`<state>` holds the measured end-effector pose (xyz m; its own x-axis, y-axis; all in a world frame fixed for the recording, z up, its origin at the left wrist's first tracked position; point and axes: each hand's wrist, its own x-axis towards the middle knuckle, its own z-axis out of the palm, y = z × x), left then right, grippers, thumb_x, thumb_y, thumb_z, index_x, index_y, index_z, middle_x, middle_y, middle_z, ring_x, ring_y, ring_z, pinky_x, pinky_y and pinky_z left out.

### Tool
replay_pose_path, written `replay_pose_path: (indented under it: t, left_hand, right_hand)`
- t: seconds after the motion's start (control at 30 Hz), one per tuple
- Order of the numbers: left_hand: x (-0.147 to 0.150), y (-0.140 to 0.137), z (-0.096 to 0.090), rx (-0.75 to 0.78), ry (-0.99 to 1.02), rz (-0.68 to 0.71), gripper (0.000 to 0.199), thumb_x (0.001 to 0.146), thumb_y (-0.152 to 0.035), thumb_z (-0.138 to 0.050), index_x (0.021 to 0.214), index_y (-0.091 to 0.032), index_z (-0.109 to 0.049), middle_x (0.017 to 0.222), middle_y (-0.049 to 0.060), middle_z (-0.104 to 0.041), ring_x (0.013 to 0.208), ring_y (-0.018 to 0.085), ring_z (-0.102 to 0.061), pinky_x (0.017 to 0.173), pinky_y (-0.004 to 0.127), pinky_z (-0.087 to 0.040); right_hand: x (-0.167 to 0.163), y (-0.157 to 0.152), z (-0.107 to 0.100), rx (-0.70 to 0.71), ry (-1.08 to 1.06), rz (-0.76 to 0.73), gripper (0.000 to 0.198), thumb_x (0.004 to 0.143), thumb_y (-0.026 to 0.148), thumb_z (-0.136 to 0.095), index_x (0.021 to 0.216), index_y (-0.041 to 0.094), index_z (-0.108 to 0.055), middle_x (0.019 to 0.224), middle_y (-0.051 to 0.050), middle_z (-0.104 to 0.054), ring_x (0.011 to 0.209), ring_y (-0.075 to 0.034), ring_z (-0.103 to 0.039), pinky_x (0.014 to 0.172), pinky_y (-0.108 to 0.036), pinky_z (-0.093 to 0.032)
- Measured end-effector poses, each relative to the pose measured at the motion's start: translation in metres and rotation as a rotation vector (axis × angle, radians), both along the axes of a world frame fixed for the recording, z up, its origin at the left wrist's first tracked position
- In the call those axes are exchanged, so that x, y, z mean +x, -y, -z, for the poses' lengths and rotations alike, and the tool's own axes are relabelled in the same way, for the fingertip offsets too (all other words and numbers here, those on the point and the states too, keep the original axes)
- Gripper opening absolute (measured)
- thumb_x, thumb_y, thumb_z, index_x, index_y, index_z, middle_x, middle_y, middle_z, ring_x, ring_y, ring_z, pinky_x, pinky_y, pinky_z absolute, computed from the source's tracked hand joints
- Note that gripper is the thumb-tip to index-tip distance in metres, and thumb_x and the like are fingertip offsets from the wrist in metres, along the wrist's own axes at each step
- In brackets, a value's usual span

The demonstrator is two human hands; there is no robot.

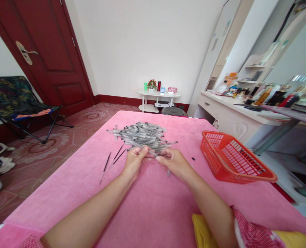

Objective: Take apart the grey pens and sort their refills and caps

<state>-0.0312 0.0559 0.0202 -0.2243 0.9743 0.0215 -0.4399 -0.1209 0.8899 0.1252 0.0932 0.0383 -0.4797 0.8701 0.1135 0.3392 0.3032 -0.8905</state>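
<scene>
My left hand (136, 157) and my right hand (173, 160) are closed on the two ends of one pen (152, 152), held nearly level just above the pink cloth. Its barrel is greyish and see-through; the fingers cover most of its ends. Right behind the hands lies a heap of similar grey pens (142, 134) with dark tips, pointing various ways. Several thin black ink refills (106, 162) lie to the left of my left hand. A small clear piece (168, 172), perhaps a cap, shows below my right hand. Farther right lies a tiny black piece (193, 158).
An orange-red plastic basket (220, 172) stands at the right on the pink-covered table (147, 213). Yellow cloth (203, 230) lies by my right forearm. Beyond are a folding chair (20, 103), a low white stand (158, 93) and a cluttered dressing table (235, 106).
</scene>
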Motion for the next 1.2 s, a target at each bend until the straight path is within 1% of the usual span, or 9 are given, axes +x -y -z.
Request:
replay_pose_path:
  t: [0.1,0.2,0.27,0.43,0.57,0.73,0.9,1.07,1.2]
  left_hand:
    - [-0.0001,-0.0002,0.0014,0.002,-0.011,0.007,0.033,0.065,-0.038,-0.071,0.079,-0.01,-0.062,0.078,0.008,-0.071,0.062,0.015,-0.066,0.055,0.021,-0.05]
    - [-0.0001,-0.0004,0.002,0.005,-0.012,0.015,0.034,0.065,-0.039,-0.071,0.079,-0.009,-0.062,0.078,0.009,-0.07,0.063,0.015,-0.066,0.055,0.021,-0.051]
    - [-0.0003,-0.0008,0.0021,0.004,-0.008,0.011,0.034,0.065,-0.039,-0.07,0.078,-0.009,-0.061,0.078,0.009,-0.07,0.062,0.015,-0.066,0.055,0.021,-0.051]
    - [-0.0025,-0.0026,0.0033,-0.009,-0.006,-0.005,0.034,0.065,-0.039,-0.071,0.078,-0.009,-0.061,0.078,0.008,-0.07,0.061,0.014,-0.065,0.053,0.019,-0.05]
    - [-0.0051,-0.0044,0.0053,-0.015,0.002,-0.024,0.034,0.066,-0.039,-0.07,0.079,-0.009,-0.061,0.078,0.009,-0.07,0.062,0.014,-0.066,0.053,0.019,-0.051]
    - [-0.003,-0.0031,0.0055,-0.002,-0.019,-0.008,0.033,0.066,-0.039,-0.07,0.079,-0.01,-0.061,0.079,0.008,-0.07,0.062,0.014,-0.066,0.053,0.02,-0.05]
    - [-0.0015,-0.0016,0.0048,0.0,-0.045,-0.003,0.033,0.066,-0.04,-0.069,0.078,-0.01,-0.062,0.077,0.007,-0.071,0.061,0.014,-0.065,0.054,0.02,-0.05]
    - [-0.0021,-0.0014,0.0045,-0.001,-0.055,-0.012,0.033,0.065,-0.041,-0.07,0.078,-0.011,-0.062,0.078,0.007,-0.071,0.062,0.015,-0.066,0.054,0.021,-0.05]
    - [-0.0005,-0.0004,0.0045,-0.009,-0.053,-0.007,0.035,0.064,-0.042,-0.071,0.077,-0.01,-0.062,0.076,0.008,-0.071,0.061,0.015,-0.065,0.054,0.022,-0.05]
  right_hand:
    - [0.0006,-0.0003,0.0015,-0.045,0.027,-0.033,0.026,0.077,0.036,-0.05,0.065,0.014,-0.058,0.056,-0.001,-0.06,0.044,-0.01,-0.052,0.043,-0.02,-0.038]
    - [0.0005,-0.0003,0.0027,0.041,0.018,0.035,0.014,0.069,0.028,-0.06,0.066,0.015,-0.059,0.056,0.001,-0.059,0.048,-0.01,-0.053,0.045,-0.019,-0.037]
    - [0.0,0.0,0.0022,0.07,0.013,0.055,0.015,0.065,0.029,-0.063,0.067,0.015,-0.059,0.057,0.001,-0.059,0.05,-0.01,-0.053,0.045,-0.019,-0.037]
    - [-0.001,0.0007,-0.0002,-0.051,0.008,-0.004,0.032,0.078,0.039,-0.048,0.064,0.014,-0.06,0.055,-0.002,-0.059,0.045,-0.01,-0.052,0.044,-0.021,-0.039]
    - [-0.0023,0.002,-0.0009,0.008,-0.021,0.049,0.018,0.071,0.031,-0.057,0.063,0.015,-0.058,0.054,0.0,-0.058,0.046,-0.009,-0.052,0.045,-0.019,-0.038]
    - [-0.005,0.0047,-0.0014,-0.066,-0.023,0.016,0.029,0.077,0.038,-0.048,0.064,0.014,-0.057,0.054,-0.001,-0.057,0.042,-0.01,-0.05,0.041,-0.021,-0.038]
    - [-0.0041,0.0035,0.0004,0.041,-0.009,0.07,0.016,0.066,0.03,-0.063,0.066,0.014,-0.06,0.057,0.0,-0.059,0.049,-0.009,-0.05,0.045,-0.019,-0.037]
    - [-0.0034,0.0035,0.0009,-0.002,0.046,0.031,0.028,0.077,0.038,-0.051,0.065,0.014,-0.06,0.056,-0.001,-0.06,0.045,-0.009,-0.05,0.044,-0.02,-0.037]
    - [-0.0021,0.0028,0.0027,0.072,0.046,0.065,0.02,0.071,0.033,-0.058,0.061,0.015,-0.06,0.054,0.0,-0.058,0.047,-0.009,-0.048,0.044,-0.02,-0.033]
